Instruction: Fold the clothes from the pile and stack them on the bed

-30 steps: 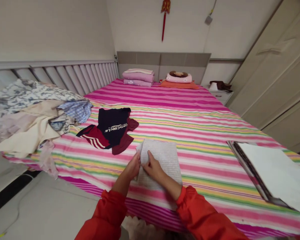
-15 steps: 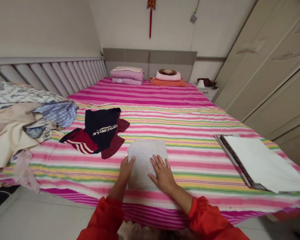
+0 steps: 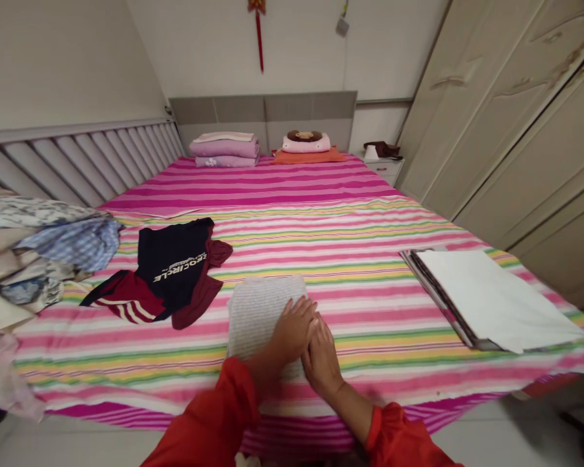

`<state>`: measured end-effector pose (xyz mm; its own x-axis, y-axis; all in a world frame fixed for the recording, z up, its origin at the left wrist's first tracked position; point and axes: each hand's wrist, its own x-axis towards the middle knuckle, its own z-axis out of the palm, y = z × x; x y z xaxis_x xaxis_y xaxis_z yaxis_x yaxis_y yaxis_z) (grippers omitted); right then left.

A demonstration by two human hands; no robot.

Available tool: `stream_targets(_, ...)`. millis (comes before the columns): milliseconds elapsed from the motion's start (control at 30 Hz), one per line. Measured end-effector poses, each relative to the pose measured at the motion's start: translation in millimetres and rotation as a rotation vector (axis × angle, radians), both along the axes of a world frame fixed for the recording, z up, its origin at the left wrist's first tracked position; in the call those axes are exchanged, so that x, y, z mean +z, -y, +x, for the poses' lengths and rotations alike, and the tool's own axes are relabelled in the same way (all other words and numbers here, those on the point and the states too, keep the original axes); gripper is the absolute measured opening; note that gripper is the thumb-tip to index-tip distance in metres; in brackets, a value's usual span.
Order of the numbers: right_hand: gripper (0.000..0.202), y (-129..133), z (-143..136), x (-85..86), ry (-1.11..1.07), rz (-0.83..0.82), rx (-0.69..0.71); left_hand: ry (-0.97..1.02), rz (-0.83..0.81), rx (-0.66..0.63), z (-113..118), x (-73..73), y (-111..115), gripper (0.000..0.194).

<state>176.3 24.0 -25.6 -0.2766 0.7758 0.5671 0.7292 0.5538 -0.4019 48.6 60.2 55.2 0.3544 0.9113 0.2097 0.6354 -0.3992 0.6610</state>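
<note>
A folded light-grey, finely striped garment (image 3: 257,308) lies flat near the front edge of the bed. My left hand (image 3: 293,327) reaches across it and rests on its right part, fingers stretched out. Beside it, at the garment's right edge, is my right hand (image 3: 322,357), its fingers extended and touching my left hand. Both hands cover part of that edge. To the left lies a navy and maroon shirt (image 3: 172,266) with white lettering, spread loosely.
A heap of loose clothes (image 3: 39,253) lies at the left. On the right is a flat stack of folded clothes (image 3: 491,298) with a white one on top. Folded purple bedding (image 3: 226,148) and a pink pillow (image 3: 305,143) sit by the headboard. A wardrobe (image 3: 496,117) stands at the right.
My left hand has moved from the garment's left edge across to its right side, meeting my right hand, which has shifted to the right edge. The view has turned slightly right.
</note>
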Motion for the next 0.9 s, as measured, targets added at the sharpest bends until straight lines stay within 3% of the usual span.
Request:
stream_targets(100,0.069,2.0,-4.1,-10.8,0.002,-0.07,-0.048,0.035,-0.034,0.046,5.9,-14.1,-27.6,0.046)
stream_targets(233,0.068,2.1,-5.8,-7.4,0.007,-0.11,-0.057,0.171,-0.116,0.035,-2.4,-23.1,-57.1,0.039)
stream_targets(333,0.067,2.0,-5.6,-5.9,0.019,-0.112,-0.049,0.203,-0.187,0.032,-11.3,-22.3,-73.2,0.035)
stream_targets(500,0.057,4.8,-1.7,-2.7,-0.015,-0.157,-0.019,0.336,-0.227,0.208,-24.2,-10.1,-95.9,0.03)
stream_targets(600,0.047,1.7,3.8,14.2,-0.058,-0.207,-0.04,0.382,-0.182,0.317,-24.5,-2.8,-90.4,0.041)
stream_targets(733,0.048,-21.8,-3.4,54.0,-0.112,-0.207,-0.096,0.36,-0.065,0.419,-20.3,-4.5,-53.8,0.048)
stream_targets(833,0.05,-49.6,-28.0,75.4,-0.03,-0.274,-0.045,0.177,-0.072,0.458,-26.5,-11.6,-30.4,0.047)
stream_targets(900,0.049,-65.4,-46.9,78.9,0.082,-0.393,-0.018,0.016,-0.101,0.482,-37.8,-15.5,-25.6,0.049)
